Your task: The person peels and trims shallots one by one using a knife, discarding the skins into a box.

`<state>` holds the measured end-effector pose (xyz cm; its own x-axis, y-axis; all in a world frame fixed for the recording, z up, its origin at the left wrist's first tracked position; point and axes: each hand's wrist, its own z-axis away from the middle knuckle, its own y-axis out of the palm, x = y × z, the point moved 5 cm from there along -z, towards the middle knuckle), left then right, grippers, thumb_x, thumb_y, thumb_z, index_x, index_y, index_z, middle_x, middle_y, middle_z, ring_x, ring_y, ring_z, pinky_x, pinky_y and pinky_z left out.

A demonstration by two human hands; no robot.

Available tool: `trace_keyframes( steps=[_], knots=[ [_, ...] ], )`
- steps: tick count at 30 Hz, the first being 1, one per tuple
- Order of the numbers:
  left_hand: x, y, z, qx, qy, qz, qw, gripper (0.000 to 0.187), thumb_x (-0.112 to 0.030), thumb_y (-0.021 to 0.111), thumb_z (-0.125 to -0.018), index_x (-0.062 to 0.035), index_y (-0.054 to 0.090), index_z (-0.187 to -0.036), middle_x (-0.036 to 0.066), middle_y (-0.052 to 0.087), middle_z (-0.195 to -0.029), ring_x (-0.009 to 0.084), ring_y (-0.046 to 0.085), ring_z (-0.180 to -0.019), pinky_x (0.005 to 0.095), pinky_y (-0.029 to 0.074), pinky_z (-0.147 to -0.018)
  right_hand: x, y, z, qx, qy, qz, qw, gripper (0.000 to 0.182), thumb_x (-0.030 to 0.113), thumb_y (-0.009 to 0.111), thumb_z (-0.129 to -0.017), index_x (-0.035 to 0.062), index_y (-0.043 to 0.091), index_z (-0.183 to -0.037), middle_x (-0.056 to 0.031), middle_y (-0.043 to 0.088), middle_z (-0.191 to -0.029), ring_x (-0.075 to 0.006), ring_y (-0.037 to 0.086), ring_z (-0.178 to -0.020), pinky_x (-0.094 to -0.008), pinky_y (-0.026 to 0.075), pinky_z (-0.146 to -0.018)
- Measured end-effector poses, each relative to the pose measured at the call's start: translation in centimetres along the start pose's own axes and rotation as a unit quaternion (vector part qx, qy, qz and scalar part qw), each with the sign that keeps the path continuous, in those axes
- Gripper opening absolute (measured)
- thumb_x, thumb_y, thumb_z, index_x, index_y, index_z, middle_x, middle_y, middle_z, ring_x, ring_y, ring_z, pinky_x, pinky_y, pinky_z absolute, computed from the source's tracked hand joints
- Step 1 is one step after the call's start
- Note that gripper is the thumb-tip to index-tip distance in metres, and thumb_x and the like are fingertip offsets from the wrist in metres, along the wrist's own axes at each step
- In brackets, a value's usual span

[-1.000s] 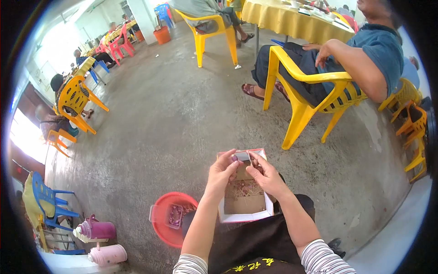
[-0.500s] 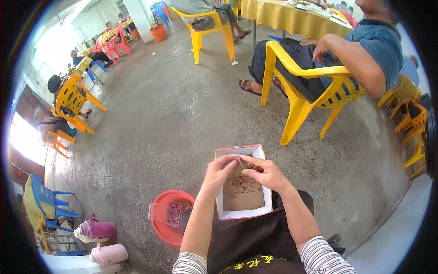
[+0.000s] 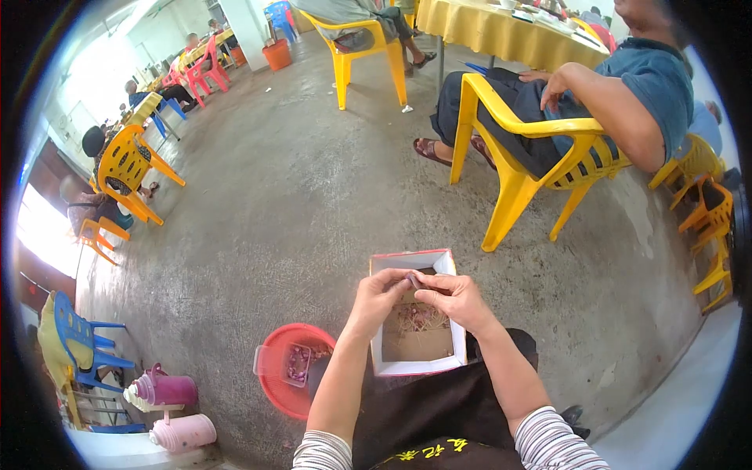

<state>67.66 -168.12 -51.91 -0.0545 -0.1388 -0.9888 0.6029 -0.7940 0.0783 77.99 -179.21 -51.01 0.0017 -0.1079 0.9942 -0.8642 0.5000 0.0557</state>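
Observation:
My left hand (image 3: pixel 376 301) and my right hand (image 3: pixel 456 299) meet over an open white cardboard box (image 3: pixel 419 367). Between the fingertips of both hands is a small purple shallot (image 3: pixel 413 280), partly covered by the fingers. Dry peelings and stringy roots (image 3: pixel 419 317) lie on the brown bottom of the box. Left of the box stands a red plastic basket (image 3: pixel 280 401), partly hidden by my left forearm. A clear plastic tub (image 3: pixel 262 361) sits in the basket with several small purple shallots (image 3: pixel 298 363) inside.
Ahead on the right, a seated person (image 3: pixel 650 102) rests an arm on a yellow chair (image 3: pixel 509 196) beside a cloth-covered table (image 3: pixel 501 35). Two pink thermos flasks (image 3: pixel 184 432) and a blue chair (image 3: pixel 74 337) are at the lower left. Grey concrete floor (image 3: pixel 266 204) lies between.
The fingers have shifted slightly around the shallot, and more of its purple side shows between the fingertips. The camera view has moved a little. Box and basket stay in place.

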Motion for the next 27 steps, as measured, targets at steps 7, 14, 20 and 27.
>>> trace_keyframes(
  steps=[7,14,20,27],
  knots=[
    [0.4,-0.1,-0.2,-0.006,0.031,-0.033,0.999,0.014,-0.007,0.065,-0.086,-0.0017,0.069,-0.098,-0.005,0.057,-0.076,0.0032,0.046,-0.067,0.0199,0.037,-0.058,-0.9,-0.4,0.4,0.019,0.161,-0.113,0.98,0.031,0.01,0.067,-0.086,0.0008,0.064,-0.115,0.0041,0.059,-0.073,-0.0027,0.048,-0.057,-0.018,0.039,-0.05],
    [0.1,0.0,-0.3,-0.003,0.005,0.059,0.998,0.015,-0.005,0.064,-0.087,-0.0019,0.066,-0.102,-0.003,0.061,-0.083,0.0037,0.049,-0.067,0.0187,0.039,-0.058,-0.6,0.3,0.7,-0.008,0.182,-0.229,0.956,0.032,0.009,0.064,-0.088,0.0008,0.061,-0.118,0.0035,0.056,-0.073,-0.0047,0.048,-0.056,-0.0188,0.039,-0.051],
    [1.0,-0.6,-0.6,0.041,-0.05,0.199,0.978,0.026,-0.007,0.062,-0.089,-0.0017,0.06,-0.114,0.0,0.062,-0.091,0.0061,0.054,-0.073,0.0186,0.042,-0.06,-0.6,-0.5,0.4,0.017,0.126,-0.096,0.987,0.035,0.004,0.066,-0.085,0.0024,0.061,-0.12,0.0026,0.06,-0.082,-0.0039,0.05,-0.062,-0.0188,0.042,-0.055],
    [-0.4,-0.5,0.1,0.016,-0.075,0.279,0.957,0.025,-0.004,0.064,-0.087,-0.0017,0.062,-0.111,0.003,0.064,-0.09,0.0118,0.063,-0.081,0.0238,0.055,-0.067,0.3,0.2,0.2,0.004,0.025,-0.016,1.0,0.036,0.005,0.07,-0.082,0.0044,0.063,-0.118,0.0017,0.064,-0.09,-0.0035,0.057,-0.078,-0.0176,0.045,-0.063]
  ],
)
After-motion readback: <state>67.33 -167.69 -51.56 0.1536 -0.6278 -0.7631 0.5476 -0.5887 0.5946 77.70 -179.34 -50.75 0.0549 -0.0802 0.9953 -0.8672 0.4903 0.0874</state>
